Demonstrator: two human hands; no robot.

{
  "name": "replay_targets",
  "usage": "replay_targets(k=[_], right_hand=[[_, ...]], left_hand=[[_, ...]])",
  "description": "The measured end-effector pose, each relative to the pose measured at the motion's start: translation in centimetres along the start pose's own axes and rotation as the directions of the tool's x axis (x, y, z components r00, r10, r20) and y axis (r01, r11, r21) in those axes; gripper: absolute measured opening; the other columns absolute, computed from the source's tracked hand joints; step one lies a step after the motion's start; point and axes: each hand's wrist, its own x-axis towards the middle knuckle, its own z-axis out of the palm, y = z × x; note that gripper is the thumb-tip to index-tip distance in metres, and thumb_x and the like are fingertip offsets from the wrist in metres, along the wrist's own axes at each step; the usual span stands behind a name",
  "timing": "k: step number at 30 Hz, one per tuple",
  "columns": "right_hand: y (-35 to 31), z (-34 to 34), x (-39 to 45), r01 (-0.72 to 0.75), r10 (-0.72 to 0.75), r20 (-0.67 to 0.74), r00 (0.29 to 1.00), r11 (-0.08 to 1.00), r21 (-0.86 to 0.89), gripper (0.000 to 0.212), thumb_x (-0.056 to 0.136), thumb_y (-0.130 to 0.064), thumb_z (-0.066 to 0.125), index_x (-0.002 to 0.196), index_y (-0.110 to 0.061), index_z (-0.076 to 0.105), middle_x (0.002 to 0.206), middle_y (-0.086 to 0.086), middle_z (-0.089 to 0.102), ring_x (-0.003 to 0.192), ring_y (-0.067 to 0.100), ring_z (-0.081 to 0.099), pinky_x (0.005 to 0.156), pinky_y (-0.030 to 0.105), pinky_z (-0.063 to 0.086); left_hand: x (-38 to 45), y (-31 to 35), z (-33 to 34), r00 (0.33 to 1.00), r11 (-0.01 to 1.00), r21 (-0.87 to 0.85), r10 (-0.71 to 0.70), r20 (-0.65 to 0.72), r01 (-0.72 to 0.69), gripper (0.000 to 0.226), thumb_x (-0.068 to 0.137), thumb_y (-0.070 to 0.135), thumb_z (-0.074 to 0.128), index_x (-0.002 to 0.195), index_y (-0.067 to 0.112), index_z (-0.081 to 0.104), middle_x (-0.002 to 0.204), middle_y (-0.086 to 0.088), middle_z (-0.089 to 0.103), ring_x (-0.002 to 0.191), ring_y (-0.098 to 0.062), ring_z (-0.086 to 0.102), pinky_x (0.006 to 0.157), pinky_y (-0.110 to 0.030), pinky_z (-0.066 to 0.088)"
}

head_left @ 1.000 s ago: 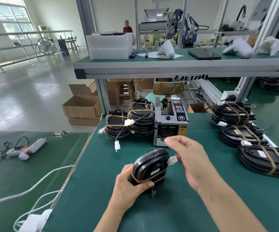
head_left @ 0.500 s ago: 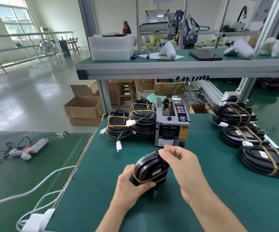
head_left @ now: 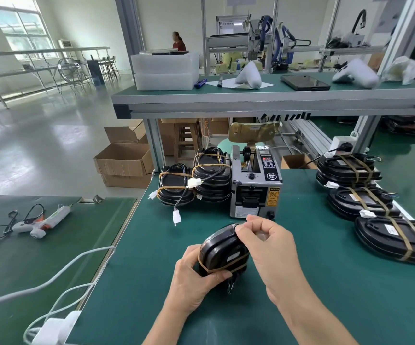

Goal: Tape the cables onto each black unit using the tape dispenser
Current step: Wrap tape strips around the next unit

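Note:
A black unit [head_left: 222, 252] stands tilted on the green mat, with one brown tape band around its lower part. My left hand [head_left: 196, 277] grips its near left side. My right hand [head_left: 266, 242] pinches at the unit's upper right edge, fingers closed; whether a tape piece sits under them is hidden. The grey tape dispenser [head_left: 255, 188] stands just behind. Two stacks of taped black units [head_left: 211, 175] with dangling white connectors sit left of the dispenser. Three more taped units [head_left: 360, 200] lie in a row at the right.
A glue gun [head_left: 44, 219] with its cord lies on the left table. White cables and a power adapter [head_left: 57, 327] rest at the near left. A shelf [head_left: 271, 100] overhangs the back of the bench. Cardboard boxes [head_left: 124, 163] stand on the floor.
My right hand came back from the dispenser's outlet to the top right edge of the held unit and closed its fingers there. The left hand kept its grip.

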Motion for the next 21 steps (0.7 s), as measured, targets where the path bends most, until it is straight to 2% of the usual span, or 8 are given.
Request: replay_targets(k=[5, 10, 14, 17, 21], right_hand=[[-0.07, -0.14, 0.23, -0.041, 0.040, 0.036, 0.999, 0.998, 0.043, 0.013, 0.087, -0.017, 0.079, 0.074, -0.019, 0.075, 0.125, -0.014, 0.069, 0.091, -0.011, 0.066, 0.076, 0.013, 0.042], [-0.24, -0.09, 0.31, -0.054, 0.052, 0.038, 0.998, 0.997, 0.055, 0.014, 0.088, -0.012, 0.078, 0.075, -0.010, 0.075, 0.127, -0.005, 0.070, 0.083, -0.013, 0.067, 0.065, 0.003, 0.045], [-0.34, -0.09, 0.08, -0.038, 0.038, 0.060, 0.997, 0.999, 0.010, 0.015, 0.087, -0.016, 0.079, 0.074, -0.021, 0.076, 0.127, -0.012, 0.069, 0.088, -0.013, 0.066, 0.075, 0.012, 0.043], [-0.29, 0.07, 0.00, -0.016, 0.017, 0.032, 0.999, 0.999, -0.041, 0.014, 0.086, -0.019, 0.080, 0.076, -0.028, 0.077, 0.126, -0.015, 0.068, 0.094, -0.003, 0.068, 0.083, 0.020, 0.047], [-0.11, 0.24, 0.06, 0.026, -0.028, -0.011, 1.000, 0.989, -0.143, 0.015, 0.084, -0.023, 0.081, 0.078, -0.035, 0.076, 0.121, -0.021, 0.066, 0.109, 0.007, 0.067, 0.103, 0.039, 0.052]], left_hand=[[0.02, 0.00, 0.01, 1.000, 1.000, 0.002, -0.001, 0.001, 0.001, 0.062, 0.054, 0.073, 0.096, 0.108, 0.047, 0.079, 0.116, 0.014, 0.072, 0.112, -0.012, 0.071, 0.094, -0.016, 0.051], [0.00, -0.06, -0.04, 1.000, 1.000, 0.015, 0.002, -0.006, -0.002, 0.061, 0.054, 0.075, 0.095, 0.107, 0.047, 0.079, 0.115, 0.012, 0.073, 0.110, -0.011, 0.072, 0.091, -0.014, 0.050], [0.06, -0.11, -0.02, 1.000, 1.000, 0.017, 0.003, 0.000, -0.003, 0.061, 0.055, 0.073, 0.095, 0.108, 0.048, 0.079, 0.114, 0.013, 0.073, 0.110, -0.010, 0.072, 0.091, -0.014, 0.051], [0.08, -0.20, -0.08, 1.000, 1.000, 0.021, 0.004, 0.001, -0.004, 0.060, 0.056, 0.072, 0.096, 0.108, 0.049, 0.079, 0.116, 0.011, 0.073, 0.112, -0.012, 0.071, 0.093, -0.016, 0.051], [0.05, -0.28, -0.09, 1.000, 1.000, 0.017, 0.002, 0.006, -0.002, 0.060, 0.055, 0.071, 0.097, 0.108, 0.047, 0.079, 0.114, 0.012, 0.073, 0.111, -0.012, 0.071, 0.093, -0.018, 0.052]])
